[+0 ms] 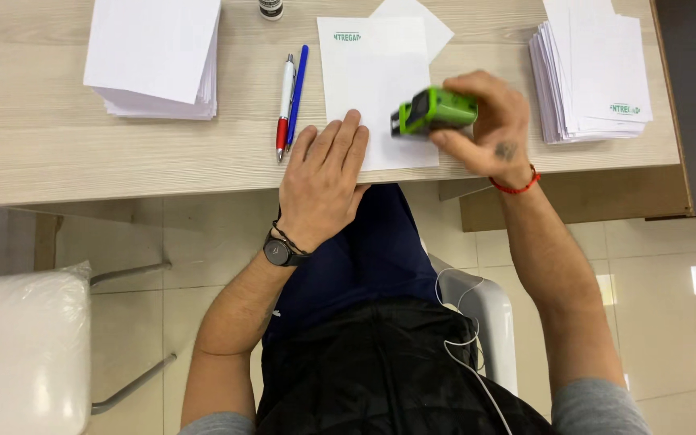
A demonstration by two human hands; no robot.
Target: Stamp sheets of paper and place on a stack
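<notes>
Head view: right hand (pixel 489 129) grips green stamper (pixel 432 111).

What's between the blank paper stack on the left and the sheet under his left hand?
Two pens, one white and red, one blue, side by side on the desk, per the head view.

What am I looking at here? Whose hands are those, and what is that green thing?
The picture comes from a camera worn on a person's head, looking down at their own hands and lap. No machine here. The left hand lies flat, pressing a white sheet onto the wooden desk. The right hand grips a green stamper, tilted just above that sheet, which already has a green stamp mark near its top. Two pens lie beside it, with a plain paper stack on the left and a stamped stack on the right.
</notes>
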